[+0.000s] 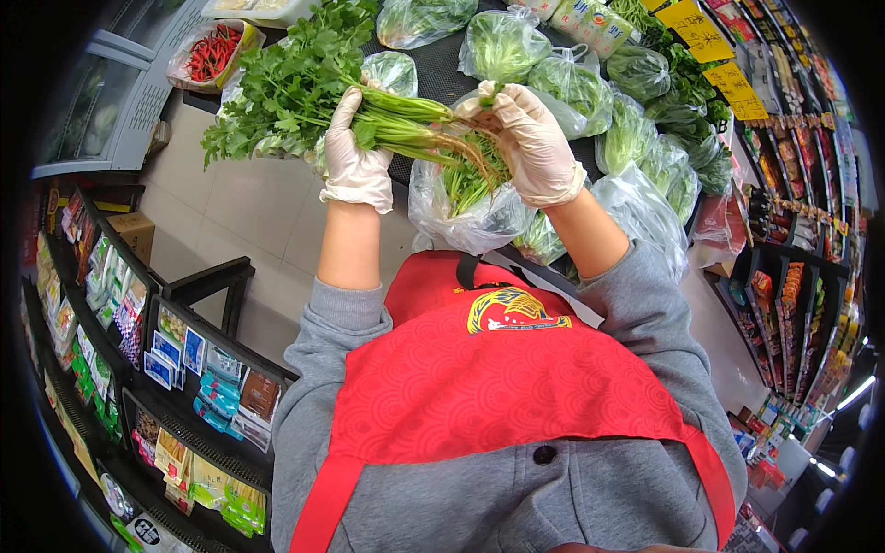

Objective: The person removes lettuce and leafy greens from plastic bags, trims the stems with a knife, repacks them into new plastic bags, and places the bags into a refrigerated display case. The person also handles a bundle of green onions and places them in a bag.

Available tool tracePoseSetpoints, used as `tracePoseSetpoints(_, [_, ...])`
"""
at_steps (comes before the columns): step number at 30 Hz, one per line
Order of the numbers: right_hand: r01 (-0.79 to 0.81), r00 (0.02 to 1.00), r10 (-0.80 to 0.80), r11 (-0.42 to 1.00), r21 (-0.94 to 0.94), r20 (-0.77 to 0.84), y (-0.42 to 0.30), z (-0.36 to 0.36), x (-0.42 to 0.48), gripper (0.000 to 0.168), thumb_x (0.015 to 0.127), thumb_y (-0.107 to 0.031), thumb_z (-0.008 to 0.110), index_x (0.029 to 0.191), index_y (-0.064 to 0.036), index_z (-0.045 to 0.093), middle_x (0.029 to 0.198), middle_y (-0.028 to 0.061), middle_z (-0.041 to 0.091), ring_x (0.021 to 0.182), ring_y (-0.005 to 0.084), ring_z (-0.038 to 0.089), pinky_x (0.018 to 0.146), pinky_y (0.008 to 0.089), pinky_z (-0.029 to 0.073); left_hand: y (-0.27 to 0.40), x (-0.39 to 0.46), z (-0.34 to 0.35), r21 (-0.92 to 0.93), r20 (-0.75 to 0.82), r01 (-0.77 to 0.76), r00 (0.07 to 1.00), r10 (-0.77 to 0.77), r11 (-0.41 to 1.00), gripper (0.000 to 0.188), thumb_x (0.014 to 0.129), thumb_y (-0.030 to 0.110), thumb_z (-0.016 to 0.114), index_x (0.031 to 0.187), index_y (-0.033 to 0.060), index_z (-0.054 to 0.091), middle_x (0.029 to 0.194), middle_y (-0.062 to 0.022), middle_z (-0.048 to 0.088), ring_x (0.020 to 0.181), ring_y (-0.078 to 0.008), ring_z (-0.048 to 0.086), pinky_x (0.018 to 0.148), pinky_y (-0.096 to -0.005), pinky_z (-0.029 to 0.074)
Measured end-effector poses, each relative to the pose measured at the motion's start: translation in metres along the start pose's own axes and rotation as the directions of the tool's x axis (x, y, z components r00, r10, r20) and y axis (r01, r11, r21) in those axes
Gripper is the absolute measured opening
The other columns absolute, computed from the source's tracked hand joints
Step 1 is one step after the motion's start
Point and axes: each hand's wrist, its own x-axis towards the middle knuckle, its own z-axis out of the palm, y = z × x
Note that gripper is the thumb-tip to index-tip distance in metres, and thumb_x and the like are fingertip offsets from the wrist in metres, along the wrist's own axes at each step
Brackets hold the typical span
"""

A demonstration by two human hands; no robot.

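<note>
My left hand (356, 155), in a pale thin glove, grips a bunch of coriander (408, 131) by its stems. Its leaves spread to the left, and the thin brown roots point right. Beside the root end, my gloved right hand (536, 138) pinches a small green piece of leaf or stem (492, 95) between thumb and fingers. Whether that hand also touches the roots is hard to tell. Directly below the roots sits an opened clear plastic bag (453, 225) with more green stems (464, 185) inside.
Several bagged leafy vegetables (570, 86) crowd the black display stand (442, 72). Red chillies (214, 52) fill a bag at the upper left. Yellow price cards (695, 31) hang at the upper right. Shelves of packets (221, 394) stand close on the left, with more shelving (781, 311) on the right.
</note>
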Motion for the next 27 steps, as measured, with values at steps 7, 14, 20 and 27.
tracePoseSetpoints(7, [0.068,0.996,-0.063,0.996,0.065,-0.068,0.007,-0.003,-0.009,0.011,0.098,-0.015,0.057,0.101,-0.005,0.06,0.099,0.0057,0.064,0.093,0.0196,0.063,0.092,0.0367,0.048,0.0,0.001,0.005,-0.018,-0.057,-0.021,0.998,0.02,1.0,0.03,0.091,0.004,0.056,0.121,0.0006,0.059,0.106,-0.013,0.065,0.098,-0.026,0.062,0.098,-0.0447,0.049])
tracePoseSetpoints(14, [0.106,0.978,-0.154,0.947,-0.302,-0.141,-0.006,-0.035,-0.014,0.018,0.097,-0.012,0.058,0.112,-0.003,0.061,0.091,0.0027,0.064,0.087,0.0161,0.06,0.089,0.0333,0.048,0.01,-0.006,0.017,0.159,-0.118,-0.124,0.983,0.144,0.979,0.022,0.093,0.013,0.057,0.113,0.0047,0.063,0.113,-0.0129,0.065,0.102,-0.028,0.064,0.092,-0.0492,0.053])
tracePoseSetpoints(20, [-0.175,0.984,-0.054,-0.103,-0.979,-0.17,-0.017,-0.034,-0.015,0.047,0.091,-0.012,0.063,0.137,-0.008,0.053,0.123,0.02,0.064,0.117,0.0305,0.061,0.097,0.0331,0.046,0.009,-0.023,0.032,0.107,-0.029,-0.102,0.994,0.106,0.989,0.026,0.086,0.008,0.06,0.111,0.0012,0.062,0.12,-0.0179,0.063,0.109,-0.0341,0.061,0.098,-0.052,0.05])
tracePoseSetpoints(27, [0.444,0.808,-0.267,-0.309,-0.841,0.525,-0.033,0.015,0.003,0.027,0.077,-0.031,0.074,0.097,-0.013,0.07,0.088,0.0058,0.064,0.085,0.0252,0.061,0.074,0.0364,0.049,0.002,-0.026,0.032,0.113,-0.02,-0.093,0.995,0.096,0.989,0.037,0.084,0.013,0.061,0.119,-0.002,0.058,0.12,-0.0202,0.062,0.107,-0.0357,0.062,0.094,-0.0548,0.052])
